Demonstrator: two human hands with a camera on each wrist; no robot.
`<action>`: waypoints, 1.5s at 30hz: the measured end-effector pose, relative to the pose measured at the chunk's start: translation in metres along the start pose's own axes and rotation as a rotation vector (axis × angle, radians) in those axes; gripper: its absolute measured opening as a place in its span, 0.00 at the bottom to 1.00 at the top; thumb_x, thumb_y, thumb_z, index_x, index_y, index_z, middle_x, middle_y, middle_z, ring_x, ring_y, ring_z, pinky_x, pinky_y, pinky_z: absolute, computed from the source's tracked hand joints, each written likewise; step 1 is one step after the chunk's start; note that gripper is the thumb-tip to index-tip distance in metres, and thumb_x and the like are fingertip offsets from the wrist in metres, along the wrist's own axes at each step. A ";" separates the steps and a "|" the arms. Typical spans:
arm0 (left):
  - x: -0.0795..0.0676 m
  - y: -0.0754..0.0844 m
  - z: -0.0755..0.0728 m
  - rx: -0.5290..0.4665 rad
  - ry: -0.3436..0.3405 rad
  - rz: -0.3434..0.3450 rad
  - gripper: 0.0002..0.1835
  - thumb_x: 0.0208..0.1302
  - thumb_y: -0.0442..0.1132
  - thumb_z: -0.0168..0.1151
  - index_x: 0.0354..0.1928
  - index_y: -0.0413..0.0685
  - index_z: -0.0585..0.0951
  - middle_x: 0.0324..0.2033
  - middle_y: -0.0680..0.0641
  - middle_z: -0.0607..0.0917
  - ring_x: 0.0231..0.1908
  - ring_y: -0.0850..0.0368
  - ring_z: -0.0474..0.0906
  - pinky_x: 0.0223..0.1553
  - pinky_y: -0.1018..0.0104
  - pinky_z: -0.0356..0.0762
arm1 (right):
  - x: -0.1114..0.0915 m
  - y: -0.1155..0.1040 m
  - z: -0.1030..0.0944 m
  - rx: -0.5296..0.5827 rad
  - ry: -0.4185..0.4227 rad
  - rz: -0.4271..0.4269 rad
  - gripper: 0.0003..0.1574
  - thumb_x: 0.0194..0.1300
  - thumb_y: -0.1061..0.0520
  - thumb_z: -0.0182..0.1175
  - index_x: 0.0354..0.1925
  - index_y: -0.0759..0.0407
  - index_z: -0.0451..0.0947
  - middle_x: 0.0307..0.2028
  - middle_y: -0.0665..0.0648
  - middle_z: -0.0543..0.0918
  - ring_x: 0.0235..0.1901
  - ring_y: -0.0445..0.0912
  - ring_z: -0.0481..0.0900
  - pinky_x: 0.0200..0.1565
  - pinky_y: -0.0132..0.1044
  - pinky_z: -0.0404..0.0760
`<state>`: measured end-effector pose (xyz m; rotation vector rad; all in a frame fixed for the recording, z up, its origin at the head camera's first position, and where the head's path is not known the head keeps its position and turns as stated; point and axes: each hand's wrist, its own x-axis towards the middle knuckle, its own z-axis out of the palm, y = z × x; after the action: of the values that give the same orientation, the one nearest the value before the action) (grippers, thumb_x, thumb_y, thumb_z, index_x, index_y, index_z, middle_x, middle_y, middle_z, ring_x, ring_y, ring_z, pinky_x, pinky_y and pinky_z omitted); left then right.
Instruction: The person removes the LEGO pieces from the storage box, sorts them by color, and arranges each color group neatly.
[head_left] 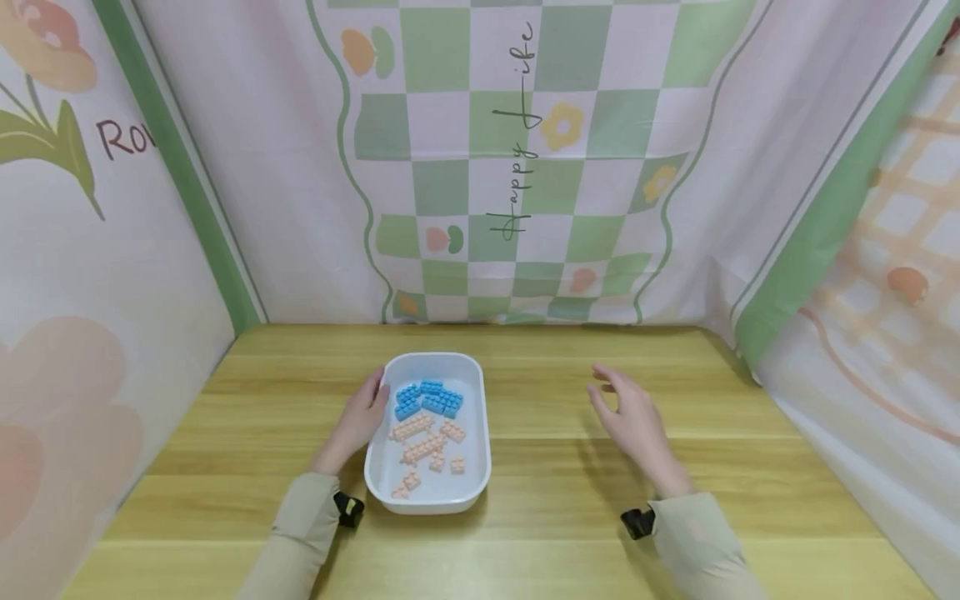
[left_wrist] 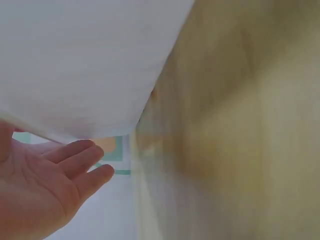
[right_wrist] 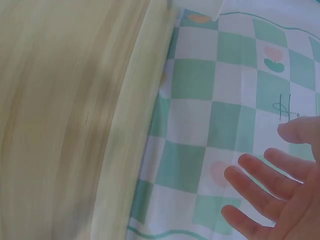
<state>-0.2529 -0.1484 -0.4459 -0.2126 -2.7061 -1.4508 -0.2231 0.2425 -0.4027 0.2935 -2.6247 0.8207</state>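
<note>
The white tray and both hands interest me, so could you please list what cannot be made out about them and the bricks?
- Head view: whether the blue bricks are joined or merely touching; too small.
- Left wrist view: the white tray hides its contents behind its wall; the left hand is cut off by the left edge.
- Right wrist view: the right hand is cut off by the right edge.

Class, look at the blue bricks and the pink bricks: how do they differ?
Colour: the blue bricks are bright blue, the pink bricks pale.
Place: the blue bricks lie toward the far end of the tray; the pink bricks lie nearer.
Spread: the blue bricks bunch together, while the pink bricks are more scattered.
Shared: both are studded and lie in one tray.
</note>
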 end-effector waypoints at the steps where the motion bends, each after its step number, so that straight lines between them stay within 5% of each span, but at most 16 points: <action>1: 0.000 -0.001 0.001 -0.004 0.002 -0.003 0.28 0.74 0.41 0.38 0.71 0.35 0.53 0.68 0.33 0.60 0.67 0.37 0.57 0.68 0.45 0.54 | 0.001 -0.001 0.002 0.005 -0.003 0.002 0.28 0.70 0.51 0.51 0.63 0.64 0.67 0.56 0.66 0.76 0.50 0.61 0.78 0.50 0.59 0.76; 14: -0.001 -0.001 0.003 -0.065 -0.040 -0.081 0.27 0.75 0.39 0.33 0.73 0.39 0.48 0.71 0.36 0.53 0.70 0.40 0.49 0.70 0.46 0.49 | 0.014 -0.021 0.018 0.088 -0.013 -0.020 0.24 0.67 0.54 0.55 0.59 0.63 0.71 0.52 0.64 0.80 0.47 0.58 0.80 0.47 0.55 0.79; 45: -0.001 0.001 0.008 -0.123 -0.019 -0.141 0.28 0.75 0.40 0.32 0.74 0.45 0.47 0.70 0.35 0.56 0.67 0.37 0.56 0.68 0.44 0.54 | 0.052 -0.079 0.066 0.172 -0.082 -0.185 0.20 0.59 0.58 0.63 0.50 0.63 0.78 0.49 0.62 0.82 0.44 0.55 0.81 0.47 0.51 0.81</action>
<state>-0.2523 -0.1418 -0.4496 -0.0424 -2.6981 -1.6636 -0.2650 0.1357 -0.3915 0.6189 -2.5561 0.9902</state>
